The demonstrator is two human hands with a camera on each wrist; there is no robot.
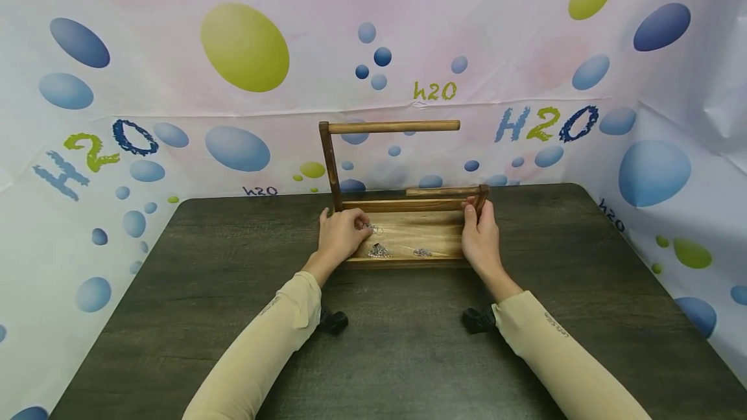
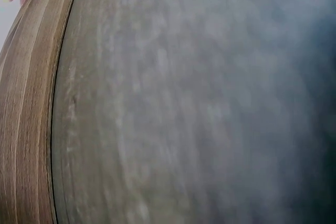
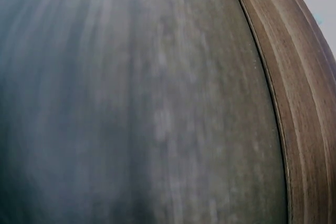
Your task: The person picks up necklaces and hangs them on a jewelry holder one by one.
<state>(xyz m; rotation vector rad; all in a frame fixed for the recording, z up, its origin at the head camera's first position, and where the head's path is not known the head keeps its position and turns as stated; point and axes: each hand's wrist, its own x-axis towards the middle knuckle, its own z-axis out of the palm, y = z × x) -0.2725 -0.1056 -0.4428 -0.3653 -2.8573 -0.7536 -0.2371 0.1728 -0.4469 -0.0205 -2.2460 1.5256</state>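
Note:
A wooden stand (image 1: 420,218) with a shallow tray and two bars on posts lies in the head view. My left hand (image 1: 340,233) is over the tray's left end, its thumb and fingertips pinching a thin silvery chain (image 1: 376,230). Part of that chain is hidden by the fingers. My right hand (image 1: 482,233) grips the tray's right end by the short post (image 1: 481,198). Two small silvery piles of chain (image 1: 379,251), (image 1: 423,253) lie along the tray's front. The wrist views mostly show the stand's front wall (image 2: 26,103), with fingers at the upper corners.
The stand is near the back edge of the dark wood-grain table (image 1: 403,355). A tall left post carries a long bar (image 1: 393,126); a lower bar (image 1: 441,192) joins the right post. Behind hangs a white sheet (image 1: 327,31) with blue and green spots.

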